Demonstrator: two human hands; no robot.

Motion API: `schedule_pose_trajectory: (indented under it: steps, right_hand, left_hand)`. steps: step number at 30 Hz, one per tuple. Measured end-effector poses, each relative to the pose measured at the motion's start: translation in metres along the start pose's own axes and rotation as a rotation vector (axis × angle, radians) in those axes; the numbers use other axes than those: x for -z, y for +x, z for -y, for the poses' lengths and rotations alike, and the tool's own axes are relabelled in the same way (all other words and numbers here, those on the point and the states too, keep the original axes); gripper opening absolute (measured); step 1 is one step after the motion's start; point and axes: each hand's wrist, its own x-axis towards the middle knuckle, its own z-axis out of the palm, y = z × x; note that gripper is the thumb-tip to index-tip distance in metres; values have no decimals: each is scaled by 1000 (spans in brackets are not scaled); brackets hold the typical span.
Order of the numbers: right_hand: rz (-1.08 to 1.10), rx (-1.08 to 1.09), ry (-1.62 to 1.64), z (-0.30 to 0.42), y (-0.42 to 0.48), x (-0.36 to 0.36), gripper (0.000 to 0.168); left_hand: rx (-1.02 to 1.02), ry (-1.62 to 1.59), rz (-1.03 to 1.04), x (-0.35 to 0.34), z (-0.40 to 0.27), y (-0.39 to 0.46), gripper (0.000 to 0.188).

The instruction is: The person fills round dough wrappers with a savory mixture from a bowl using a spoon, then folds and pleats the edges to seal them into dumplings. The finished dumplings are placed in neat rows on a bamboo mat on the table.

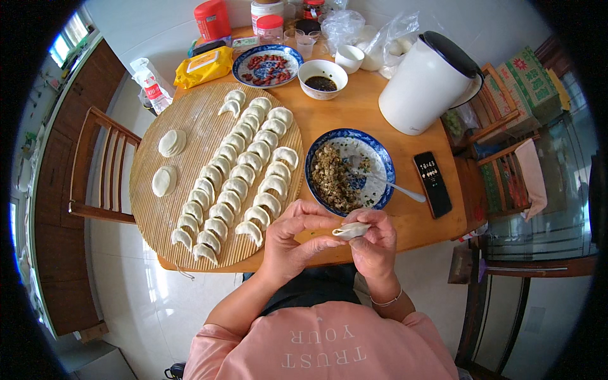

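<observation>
Between my hands, just below a blue-rimmed plate [388, 164] of minced filling [330, 183], is a partly closed dumpling [351, 231]. My right hand [375, 237] pinches it between thumb and fingers. My left hand [297, 235] reaches its left end with thumb and index fingertips; whether they grip it is hard to tell. A metal spoon [403, 190] rests in the plate, its handle over the rim. On the round slatted mat [152, 128] to the left lie rows of folded dumplings [238, 172] and two stacks of round wrappers [172, 143] [164, 181].
A phone [432, 184] lies right of the plate, with a white kettle [415, 90] behind it. Along the back are a bowl of dark sauce [323, 80], a plate of red dried fruit [297, 59], a yellow wipes pack [204, 67], jars and plastic bags. Wooden chairs flank the table.
</observation>
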Motion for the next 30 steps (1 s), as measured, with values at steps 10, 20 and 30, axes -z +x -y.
schedule_pose_trajectory:
  steps: [10,20,30]
  right_hand:
    - [35,63,-54,0,0,-3,28]
    - [45,37,-111,4,-1,-5,26]
    - [97,84,-159,6,0,-2,26]
  left_hand:
    - [23,-43,-47,-3,-4,-3,17]
    - [-199,220,7,4,-11,0,12]
    - [-120,195,44,5,-15,2,15]
